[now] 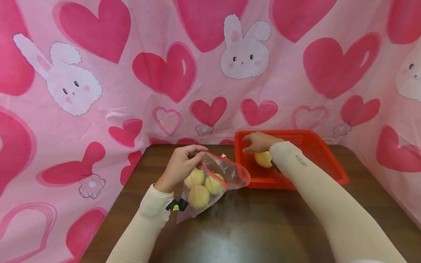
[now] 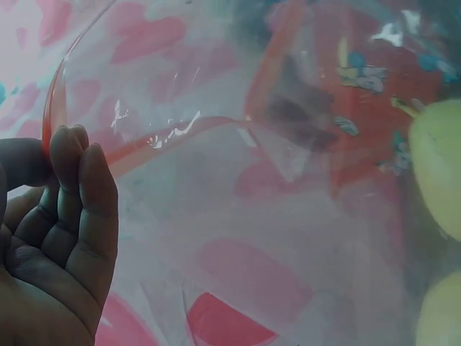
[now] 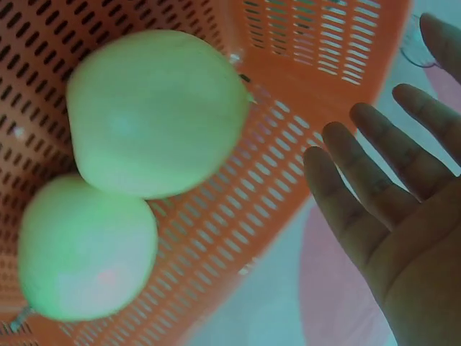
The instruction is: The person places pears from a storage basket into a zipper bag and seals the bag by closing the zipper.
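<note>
My left hand (image 1: 184, 164) pinches the red-edged rim of a clear plastic bag (image 1: 235, 171) between thumb and fingers. Inside the bag sit several round yellow fruits (image 1: 198, 197), their exact kind unclear. In the left wrist view the fingertips meet on the bag's rim (image 2: 137, 160), with fruit (image 2: 439, 166) at the right edge. My right hand (image 1: 260, 141) is over the left part of a red plastic basket (image 1: 292, 184), fingers spread and holding nothing. Below it lies a yellow fruit (image 1: 263, 159); the right wrist view shows two fruits, a larger one (image 3: 155, 115) and a smaller one (image 3: 86, 249), touching.
Basket and bag stand side by side on a dark wooden table (image 1: 250, 226). A pink cloth (image 1: 204, 80) with hearts and rabbits hangs behind and at both sides. The basket's slotted wall (image 3: 266, 158) rises beside the right hand.
</note>
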`<state>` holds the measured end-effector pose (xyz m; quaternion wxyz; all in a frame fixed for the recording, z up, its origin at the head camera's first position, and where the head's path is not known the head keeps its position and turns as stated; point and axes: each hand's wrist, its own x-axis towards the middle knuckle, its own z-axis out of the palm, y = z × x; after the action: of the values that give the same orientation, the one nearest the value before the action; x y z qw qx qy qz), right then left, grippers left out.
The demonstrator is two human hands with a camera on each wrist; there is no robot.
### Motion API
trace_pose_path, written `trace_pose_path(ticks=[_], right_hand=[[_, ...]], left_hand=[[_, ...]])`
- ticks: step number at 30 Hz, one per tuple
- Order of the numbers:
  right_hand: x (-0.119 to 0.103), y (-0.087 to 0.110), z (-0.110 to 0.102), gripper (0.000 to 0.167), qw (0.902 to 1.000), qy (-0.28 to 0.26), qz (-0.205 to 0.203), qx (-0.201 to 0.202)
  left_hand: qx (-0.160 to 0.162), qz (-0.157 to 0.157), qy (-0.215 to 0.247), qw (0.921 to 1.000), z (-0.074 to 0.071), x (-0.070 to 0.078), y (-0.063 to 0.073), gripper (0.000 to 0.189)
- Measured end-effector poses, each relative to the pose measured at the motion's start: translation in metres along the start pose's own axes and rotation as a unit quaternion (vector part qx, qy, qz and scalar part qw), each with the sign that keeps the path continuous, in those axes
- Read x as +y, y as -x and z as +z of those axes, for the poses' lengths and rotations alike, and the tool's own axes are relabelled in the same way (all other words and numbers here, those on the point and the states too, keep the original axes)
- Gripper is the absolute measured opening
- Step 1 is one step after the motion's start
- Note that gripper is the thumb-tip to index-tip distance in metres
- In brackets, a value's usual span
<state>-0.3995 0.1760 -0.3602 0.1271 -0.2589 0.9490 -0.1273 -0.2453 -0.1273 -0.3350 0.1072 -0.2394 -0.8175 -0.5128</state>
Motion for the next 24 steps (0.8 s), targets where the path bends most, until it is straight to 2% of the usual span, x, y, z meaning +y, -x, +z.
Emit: trace_pose_path(ticks=[5, 9, 13, 20, 24], right_hand=[[0.009, -0.004, 0.009, 0.068, 0.9970, -0.033, 0.064, -0.030], [0.015, -0.006, 0.018, 0.076, 0.9938, -0.040, 0.089, -0.054], [0.018, -0.010, 0.030, 0.079, 0.9895, -0.054, 0.106, -0.082], [0.045, -0.017, 0.050, 0.067, 0.9893, -0.066, 0.099, -0.085], [0.058, -0.022, 0.060, 0.070, 0.9894, -0.079, 0.097, -0.073]], left_hand=[[0.005, 0.006, 0.031, 0.9995, -0.001, -0.005, -0.003, 0.015], [-0.002, 0.008, 0.056, 0.9984, -0.002, -0.008, -0.002, 0.015], [-0.011, 0.008, 0.051, 0.9986, -0.006, -0.012, 0.002, 0.016], [-0.020, 0.011, 0.044, 0.9988, -0.009, -0.012, -0.001, 0.015], [-0.019, 0.006, 0.041, 0.9990, -0.012, -0.016, 0.000, 0.016]])
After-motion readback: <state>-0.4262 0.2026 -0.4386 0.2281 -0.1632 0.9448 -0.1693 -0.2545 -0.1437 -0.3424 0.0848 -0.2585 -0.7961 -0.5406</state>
